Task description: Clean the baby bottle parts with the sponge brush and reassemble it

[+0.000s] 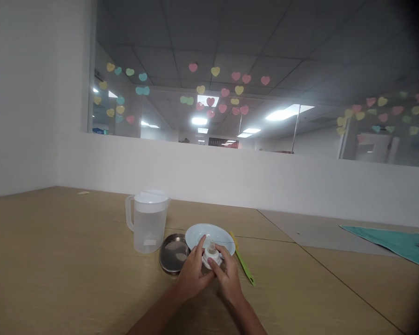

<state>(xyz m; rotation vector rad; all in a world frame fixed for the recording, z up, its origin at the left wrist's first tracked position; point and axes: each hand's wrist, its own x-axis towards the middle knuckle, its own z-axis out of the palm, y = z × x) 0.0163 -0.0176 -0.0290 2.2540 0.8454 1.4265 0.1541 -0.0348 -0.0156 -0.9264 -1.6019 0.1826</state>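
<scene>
We have the bottle top (212, 257) mid-scene, at the near side of the bowl (198, 232), teat (212, 246) up. Grip: our left hand (192, 272) and right hand (229, 274) both grasp the top, one from each side. Left of the bowl we get a metal dish (172, 256), then a lidded jug (150, 225); right, a green tool (245, 266). Tabletop (73, 274) carries these, plus a teal cloth (387, 243) well to the right.
</scene>
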